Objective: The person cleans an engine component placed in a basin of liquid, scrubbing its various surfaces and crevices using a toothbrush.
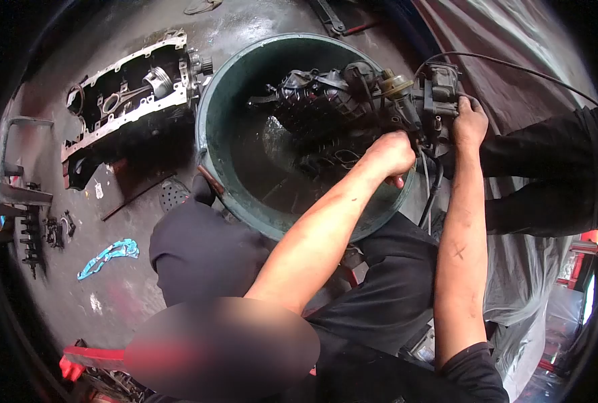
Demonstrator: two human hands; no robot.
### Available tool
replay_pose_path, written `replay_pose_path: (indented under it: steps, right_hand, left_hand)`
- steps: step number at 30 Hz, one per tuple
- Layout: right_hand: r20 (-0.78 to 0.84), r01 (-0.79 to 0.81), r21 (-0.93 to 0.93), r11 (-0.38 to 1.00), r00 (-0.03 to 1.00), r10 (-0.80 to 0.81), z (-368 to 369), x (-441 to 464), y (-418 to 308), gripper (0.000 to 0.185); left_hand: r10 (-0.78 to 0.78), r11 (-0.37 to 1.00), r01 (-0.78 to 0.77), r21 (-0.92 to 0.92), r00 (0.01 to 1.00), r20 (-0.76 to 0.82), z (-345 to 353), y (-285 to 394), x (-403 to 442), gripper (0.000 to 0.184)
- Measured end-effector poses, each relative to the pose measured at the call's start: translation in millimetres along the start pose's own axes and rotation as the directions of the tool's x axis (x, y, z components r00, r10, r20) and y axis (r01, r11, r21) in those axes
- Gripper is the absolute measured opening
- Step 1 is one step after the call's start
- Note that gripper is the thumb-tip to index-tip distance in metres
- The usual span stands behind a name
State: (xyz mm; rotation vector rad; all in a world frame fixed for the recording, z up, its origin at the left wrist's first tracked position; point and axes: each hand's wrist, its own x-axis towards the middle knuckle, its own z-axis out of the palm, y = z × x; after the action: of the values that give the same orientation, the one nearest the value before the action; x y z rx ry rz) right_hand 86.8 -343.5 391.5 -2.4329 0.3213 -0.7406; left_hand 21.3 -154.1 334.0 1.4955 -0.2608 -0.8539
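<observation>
The greasy engine assembly (342, 94) reaches over the right side of a round green tub (213, 134), just beyond the left hand (393, 154) and immediately left of the right hand (472, 117). The right hand grasps the assembly's outer end, thumb and fingers curled about the dark metal there; the left hand is balled close against its near side, and whether it grips a part or a tool I cannot tell. The piece looks heavy, rigid and slick with oil, so it would probably slide in bare fingers; the solid metal body at either end seems the safer hold, while the yellowish round fitting (397, 85) above the left hand and the dark hose (436, 185) below the right one look easier to damage. Counted out, there is one tub, one assembly, one such fitting and one hose at this spot; one black cable (514, 62) arches above the right hand. Farther off, left of the left hand and past the tub, lie one engine block (134, 115) with one piston (158, 82) showing, one thin rod (138, 197), one blue cloth (111, 257) and, farthest out, one dark lobed shaft (29, 238).
</observation>
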Motion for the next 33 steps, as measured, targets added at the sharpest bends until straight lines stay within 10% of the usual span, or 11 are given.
replay_pose_path:
  steps: [2, 5, 12, 21, 33]
  right_hand:
    - [-0.010, 0.009, 0.023, 1.000, 1.000, -0.009, -1, 0, 4, 0.032]
    - [0.005, -0.025, 0.036, 0.999, 1.000, 0.025, -2, -1, 1, 0.032]
    - [0.046, 0.010, 0.058, 0.998, 0.999, -0.013, -2, 9, 11, 0.031]
    - [0.033, 0.011, -0.046, 0.999, 0.999, -0.009, 1, 22, 22, 0.033]
    - [0.045, 0.049, -0.100, 0.994, 0.998, -0.044, 3, 2, -21, 0.034]
  left_hand:
    - [-0.053, 0.958, 0.061, 0.281, 0.998, -0.033, -1, 9, -2, 0.031]
    - [0.262, 0.770, 0.008, 0.638, 0.908, -0.327, 24, -19, 11, 0.034]
    - [-0.017, 0.766, 0.197, 0.612, 0.958, -0.286, 33, -2, -17, 0.065]
    - [0.081, 0.763, 0.126, 0.634, 0.955, -0.287, 21, -14, -26, 0.067]
    - [-0.061, 0.718, 0.185, 0.671, 0.977, -0.205, -14, 11, 13, 0.026]
